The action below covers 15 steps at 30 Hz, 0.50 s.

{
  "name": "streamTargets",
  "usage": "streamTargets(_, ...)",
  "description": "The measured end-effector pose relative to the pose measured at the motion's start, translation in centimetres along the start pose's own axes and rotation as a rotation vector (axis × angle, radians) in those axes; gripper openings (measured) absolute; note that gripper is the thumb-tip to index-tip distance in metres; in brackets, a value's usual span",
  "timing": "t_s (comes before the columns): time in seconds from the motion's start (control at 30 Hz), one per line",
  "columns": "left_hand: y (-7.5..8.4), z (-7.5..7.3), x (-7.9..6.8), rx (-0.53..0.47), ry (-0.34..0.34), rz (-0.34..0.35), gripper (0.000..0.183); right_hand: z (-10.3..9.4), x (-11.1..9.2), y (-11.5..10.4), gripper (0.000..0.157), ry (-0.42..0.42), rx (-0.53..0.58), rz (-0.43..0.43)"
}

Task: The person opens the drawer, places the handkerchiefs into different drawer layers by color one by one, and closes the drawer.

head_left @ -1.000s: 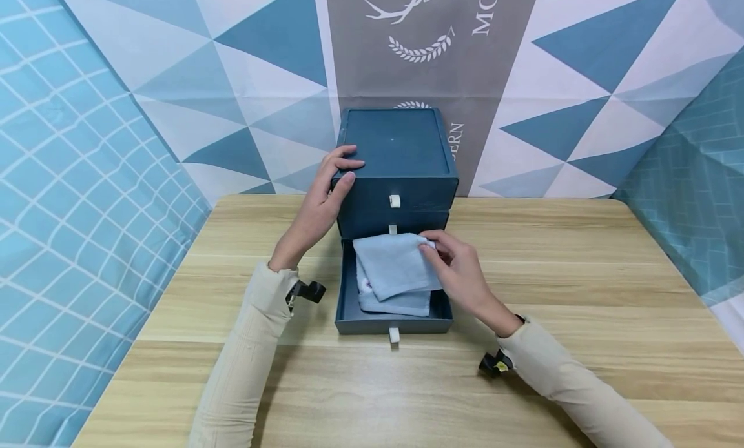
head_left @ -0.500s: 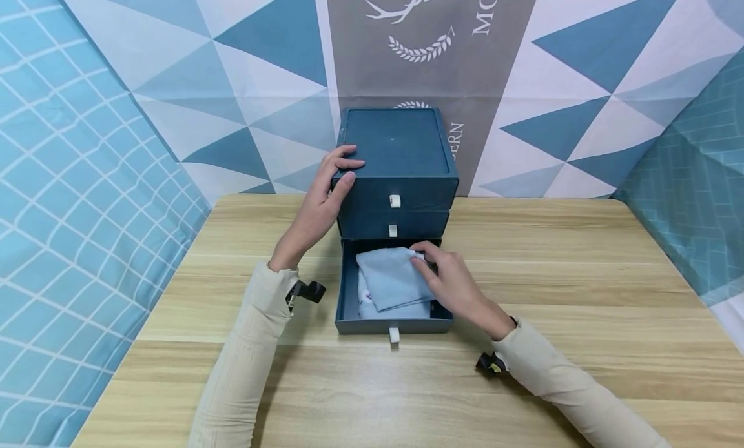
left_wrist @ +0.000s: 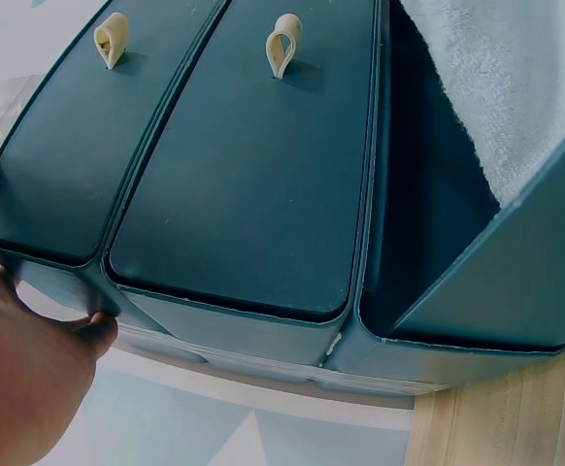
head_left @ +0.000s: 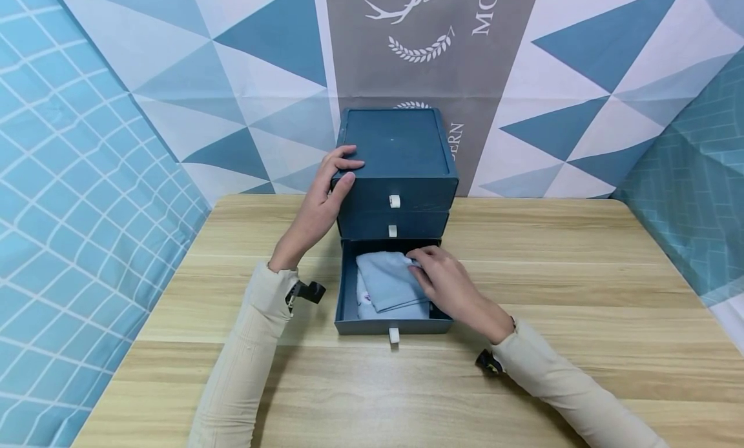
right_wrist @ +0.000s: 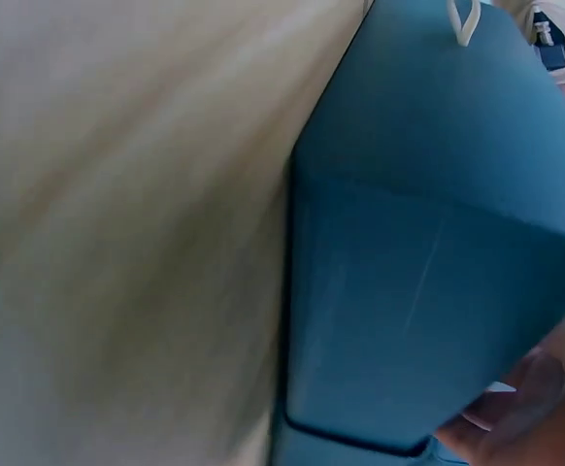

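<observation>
A dark blue chest of drawers (head_left: 391, 141) stands on the table with its bottom drawer (head_left: 349, 306) pulled out. Inside that drawer lies a folded light blue towel (head_left: 386, 283), its lower layer showing a small printed mark. My right hand (head_left: 450, 283) reaches over the drawer's right side and pinches the towel's upper right edge between thumb and fingers. On the chest's top left front corner rests my left hand (head_left: 316, 203), fingers laid over the top and thumb against the side. In the right wrist view the drawer wall hides most of the right hand (right_wrist: 535, 417).
The two upper drawers are closed, each with a small pale loop pull (left_wrist: 284, 44). A similar pull tab (head_left: 394, 336) hangs from the open drawer's front. The wooden table (head_left: 558, 274) reaches back to a patterned cloth backdrop (head_left: 273, 80).
My right hand has lowered the towel's top layer forward and down into the drawer, uncovering the middle pull. The left hand has stayed put on the chest.
</observation>
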State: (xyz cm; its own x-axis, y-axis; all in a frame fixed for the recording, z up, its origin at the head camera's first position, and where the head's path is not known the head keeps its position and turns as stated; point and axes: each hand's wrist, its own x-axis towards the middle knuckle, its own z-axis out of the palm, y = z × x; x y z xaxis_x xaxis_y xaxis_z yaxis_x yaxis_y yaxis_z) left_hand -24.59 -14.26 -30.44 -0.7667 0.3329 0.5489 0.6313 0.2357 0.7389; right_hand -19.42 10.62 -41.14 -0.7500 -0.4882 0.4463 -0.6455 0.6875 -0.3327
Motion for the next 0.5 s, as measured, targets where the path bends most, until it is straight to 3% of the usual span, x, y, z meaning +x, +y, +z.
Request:
streamTargets(0.27,0.0,0.0,0.0,0.013,-0.005,-0.001,0.031,-1.4,0.4,0.7,0.024,0.048,-0.105,-0.062)
streamTargets(0.5,-0.1,0.0,0.1,0.008,-0.001,0.005,0.031,-2.7,0.5,0.9,0.017,-0.063,-0.146,0.006)
